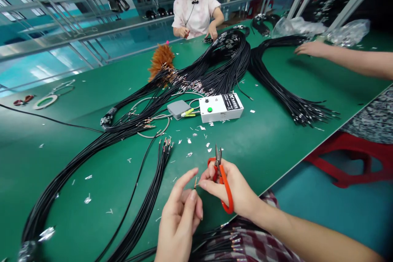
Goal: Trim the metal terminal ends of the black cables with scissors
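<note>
Between thumb and fingers, my left hand (181, 213) pinches a black cable near its stripped end (195, 183), which points upward. My right hand (235, 186) holds red-handled scissors (225, 188) with the blades pointing up and away. Its thumb and forefinger also meet at the fine strands of that cable end. Beside my left hand lies a bundle of black cables (150, 192) with bare copper tips. More cables with stripped ends (235, 239) rest across my lap on checkered cloth.
Ahead stand a white box with a green button (221, 107) and a grey pad (178, 109). Large cable bundles (227, 63) and an orange bristly bunch (161, 62) lie beyond. Foil scraps litter the green table (260, 159). A co-worker (196, 12) sits opposite; another person's arm (340, 55) reaches in right.
</note>
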The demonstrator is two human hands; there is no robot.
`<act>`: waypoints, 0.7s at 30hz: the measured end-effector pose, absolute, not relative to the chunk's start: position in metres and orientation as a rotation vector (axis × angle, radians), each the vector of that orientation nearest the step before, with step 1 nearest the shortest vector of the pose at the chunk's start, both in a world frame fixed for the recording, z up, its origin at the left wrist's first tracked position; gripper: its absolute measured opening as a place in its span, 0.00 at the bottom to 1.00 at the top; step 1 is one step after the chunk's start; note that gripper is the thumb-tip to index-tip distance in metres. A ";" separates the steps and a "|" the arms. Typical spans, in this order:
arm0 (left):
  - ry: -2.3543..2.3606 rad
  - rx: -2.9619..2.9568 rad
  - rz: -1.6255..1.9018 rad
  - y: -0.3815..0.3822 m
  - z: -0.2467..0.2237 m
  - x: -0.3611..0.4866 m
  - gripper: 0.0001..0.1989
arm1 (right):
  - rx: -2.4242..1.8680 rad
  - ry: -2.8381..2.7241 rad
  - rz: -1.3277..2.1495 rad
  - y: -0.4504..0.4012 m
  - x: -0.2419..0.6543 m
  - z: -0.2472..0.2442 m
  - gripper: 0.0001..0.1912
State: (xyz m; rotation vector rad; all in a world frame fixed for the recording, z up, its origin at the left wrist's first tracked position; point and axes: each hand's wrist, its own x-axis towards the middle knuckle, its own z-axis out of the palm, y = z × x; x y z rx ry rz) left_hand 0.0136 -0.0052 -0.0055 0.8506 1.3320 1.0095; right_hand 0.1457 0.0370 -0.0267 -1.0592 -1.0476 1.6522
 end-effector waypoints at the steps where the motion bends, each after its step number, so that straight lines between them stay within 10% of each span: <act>1: 1.347 0.861 1.004 -0.006 -0.007 0.014 0.23 | -1.072 -1.092 1.600 0.035 0.145 -0.027 0.16; 10: 1.338 0.735 1.052 -0.004 -0.013 0.011 0.20 | -1.179 -1.595 1.084 0.025 0.149 -0.023 0.07; 21: 1.216 0.569 1.073 0.000 -0.002 -0.002 0.19 | -1.436 -2.168 0.458 0.033 0.162 -0.035 0.21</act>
